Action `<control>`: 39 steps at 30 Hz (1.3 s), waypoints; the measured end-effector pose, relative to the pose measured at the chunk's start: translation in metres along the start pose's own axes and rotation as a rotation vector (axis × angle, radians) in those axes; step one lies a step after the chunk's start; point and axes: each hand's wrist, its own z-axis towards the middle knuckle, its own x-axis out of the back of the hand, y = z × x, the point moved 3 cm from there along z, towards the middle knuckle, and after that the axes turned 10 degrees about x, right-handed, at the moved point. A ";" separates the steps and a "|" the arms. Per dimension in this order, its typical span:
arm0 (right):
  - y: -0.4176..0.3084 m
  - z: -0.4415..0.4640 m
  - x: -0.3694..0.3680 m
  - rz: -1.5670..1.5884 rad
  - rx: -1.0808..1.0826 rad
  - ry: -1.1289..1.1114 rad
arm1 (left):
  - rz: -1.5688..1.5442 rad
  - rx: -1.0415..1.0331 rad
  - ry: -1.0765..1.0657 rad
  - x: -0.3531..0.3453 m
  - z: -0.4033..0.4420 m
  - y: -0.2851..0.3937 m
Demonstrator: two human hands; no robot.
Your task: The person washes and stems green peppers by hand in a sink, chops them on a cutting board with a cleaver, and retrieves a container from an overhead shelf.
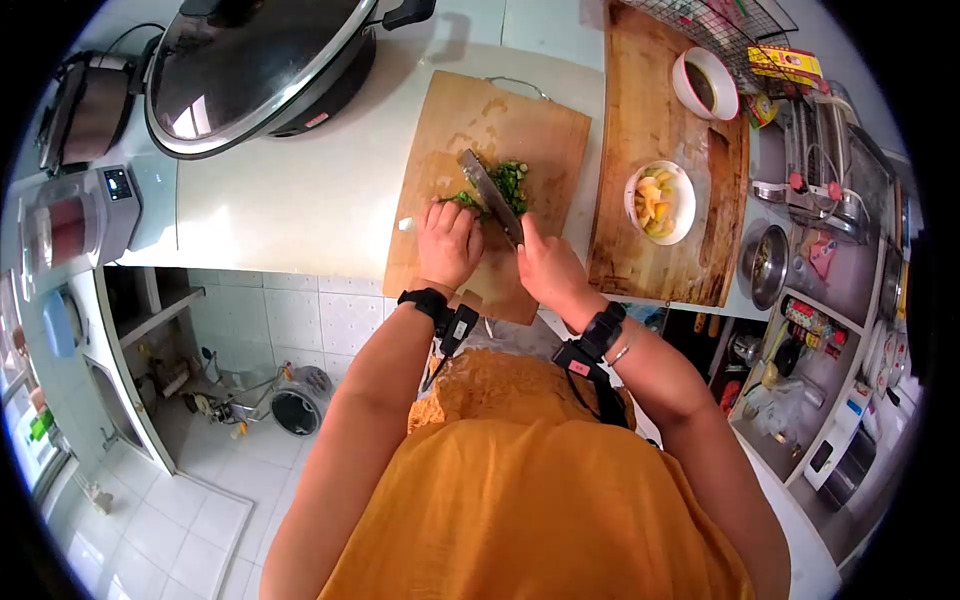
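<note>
My right hand is wrapped round the handle of a kitchen knife, its broad blade slanting up and to the left. Chopped green vegetables lie in a small heap on the right side of the blade, with more green pieces on its left. My left hand rests with curled fingers on the greens just left of the blade; what sits under the fingertips is mostly hidden. Everything lies on a wooden cutting board, which has damp marks near its top. A small pale piece sits at the board's left edge.
Right of the board, a larger worn wooden board carries a bowl of sliced yellow pieces and a bowl of dark liquid. A big lidded pan stands upper left. A metal bowl sits at far right.
</note>
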 end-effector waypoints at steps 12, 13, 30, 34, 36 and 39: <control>-0.027 -0.020 0.035 -0.065 0.010 -0.206 | -0.036 0.035 -0.021 -0.004 -0.003 -0.004; -0.029 -0.020 0.039 -0.065 0.009 -0.206 | -0.036 0.035 -0.022 -0.005 -0.004 -0.005; -0.027 0.021 0.005 -0.033 0.055 -0.202 | -0.089 0.088 -0.037 -0.002 -0.003 -0.005; -0.021 0.040 -0.006 -0.005 0.086 -0.094 | -0.065 0.053 -0.015 -0.005 -0.005 -0.007; -0.022 0.043 -0.007 -0.049 0.104 -0.075 | -0.054 0.081 -0.038 -0.006 -0.006 -0.008; -0.016 0.027 -0.012 -0.036 0.118 -0.048 | -0.062 0.058 -0.007 -0.004 -0.004 -0.005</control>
